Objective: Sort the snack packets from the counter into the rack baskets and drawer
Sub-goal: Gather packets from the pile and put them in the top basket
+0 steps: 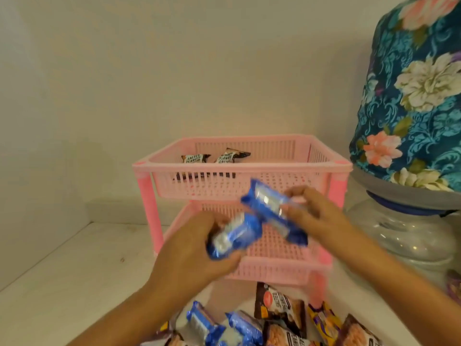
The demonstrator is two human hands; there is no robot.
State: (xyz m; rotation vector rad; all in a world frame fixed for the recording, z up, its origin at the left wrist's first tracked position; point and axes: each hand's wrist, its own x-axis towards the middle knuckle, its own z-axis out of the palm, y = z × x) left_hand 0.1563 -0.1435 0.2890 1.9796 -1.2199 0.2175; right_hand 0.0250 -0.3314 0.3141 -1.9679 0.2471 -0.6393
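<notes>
A pink two-tier rack stands on the white counter; its upper basket (336, 166) holds dark salted-peanut packets (197, 159), and its lower basket (279, 269) shows bare mesh. In front of the lower basket my left hand (189, 255) grips a blue biscuit packet (234, 237). My right hand (316, 211) pinches a second blue biscuit packet (269, 208), tilted, just above the lower basket. More packets lie on the counter at the bottom: blue ones (212, 325), brown ones (279, 305) and a yellow one (324, 320).
A large water jar with a floral cloth cover (414, 101) stands on a clear base (409, 236) right of the rack. The white counter (74, 275) stretches to the left; a wall closes the back.
</notes>
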